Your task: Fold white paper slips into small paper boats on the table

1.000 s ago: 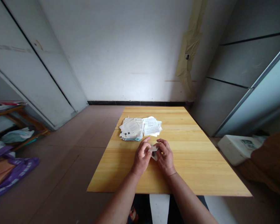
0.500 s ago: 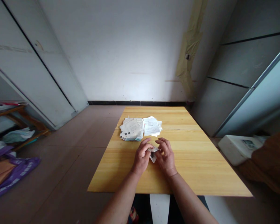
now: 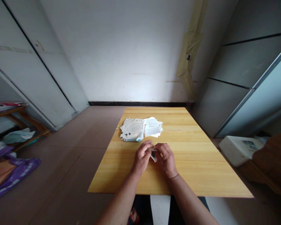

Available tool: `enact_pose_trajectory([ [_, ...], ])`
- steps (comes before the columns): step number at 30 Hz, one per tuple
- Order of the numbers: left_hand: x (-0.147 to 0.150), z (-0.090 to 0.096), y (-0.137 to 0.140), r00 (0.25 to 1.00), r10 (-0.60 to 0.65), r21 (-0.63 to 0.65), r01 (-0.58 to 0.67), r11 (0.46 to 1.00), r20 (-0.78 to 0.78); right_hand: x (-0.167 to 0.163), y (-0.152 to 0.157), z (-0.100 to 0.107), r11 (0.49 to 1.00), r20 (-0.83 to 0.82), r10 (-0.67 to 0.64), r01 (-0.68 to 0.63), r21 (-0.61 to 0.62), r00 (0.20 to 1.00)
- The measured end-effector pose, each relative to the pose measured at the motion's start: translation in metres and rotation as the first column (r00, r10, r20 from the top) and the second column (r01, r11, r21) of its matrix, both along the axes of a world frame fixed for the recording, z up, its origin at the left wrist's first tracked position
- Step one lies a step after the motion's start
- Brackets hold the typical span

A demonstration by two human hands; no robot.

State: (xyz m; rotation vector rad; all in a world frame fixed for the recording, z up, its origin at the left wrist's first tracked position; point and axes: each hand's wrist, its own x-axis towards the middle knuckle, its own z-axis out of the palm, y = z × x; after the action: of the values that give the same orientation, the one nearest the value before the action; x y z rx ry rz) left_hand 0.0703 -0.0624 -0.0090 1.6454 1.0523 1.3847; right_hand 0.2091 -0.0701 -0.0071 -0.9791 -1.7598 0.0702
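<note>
Between my two hands, over the near half of the wooden table (image 3: 189, 168), is a small piece of white paper (image 3: 153, 157) with a dark patch, bent so that one part stands up. My left hand (image 3: 142, 157) pinches its left side between thumb and fingers. On the right side, my right hand (image 3: 165, 158) has its curled fingers closed on the same paper. Fingers cover much of the sheet. Just beyond my hands lie a thick pile of printed papers (image 3: 132, 128) and, touching it on the right, a smaller stack of printed sheets (image 3: 152, 127).
A white wall (image 3: 131, 56) with a dark skirting stands behind the table. On the right, a white box (image 3: 236, 150) sits beside a brown draped thing (image 3: 273, 159). At left are a wooden rack (image 3: 21, 115) and a purple bag (image 3: 21, 170) on the floor.
My fingers have drawn in and come lower over the paper, the right-hand ones most. The paper's upper part looks narrower and flatter now. Both stacks stay put.
</note>
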Motion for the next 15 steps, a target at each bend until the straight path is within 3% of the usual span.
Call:
enact_pose_trajectory([
  [4, -0.002, 0.002, -0.001, 0.996, -0.052, -0.084, 0.058, 0.995, 0.070, 0.003, 0.002, -0.003, 0.996, -0.110, 0.014, -0.024, -0.090, 0.994],
  [7, -0.004, 0.004, -0.003, 0.987, -0.102, -0.175, 0.123, 0.977, 0.126, 0.005, 0.005, -0.009, 0.971, -0.279, -0.027, -0.041, -0.237, 0.960],
  [11, -0.003, 0.003, -0.003, 0.969, -0.158, -0.290, 0.209, 0.934, 0.189, 0.008, 0.010, -0.014, 0.894, -0.574, -0.114, -0.168, -0.415, 0.811],
  [15, 0.001, -0.005, 0.000, 0.952, -0.184, -0.319, 0.259, 0.912, 0.245, 0.007, 0.012, -0.010, 0.825, -0.722, -0.133, -0.328, -0.461, 0.679],
])
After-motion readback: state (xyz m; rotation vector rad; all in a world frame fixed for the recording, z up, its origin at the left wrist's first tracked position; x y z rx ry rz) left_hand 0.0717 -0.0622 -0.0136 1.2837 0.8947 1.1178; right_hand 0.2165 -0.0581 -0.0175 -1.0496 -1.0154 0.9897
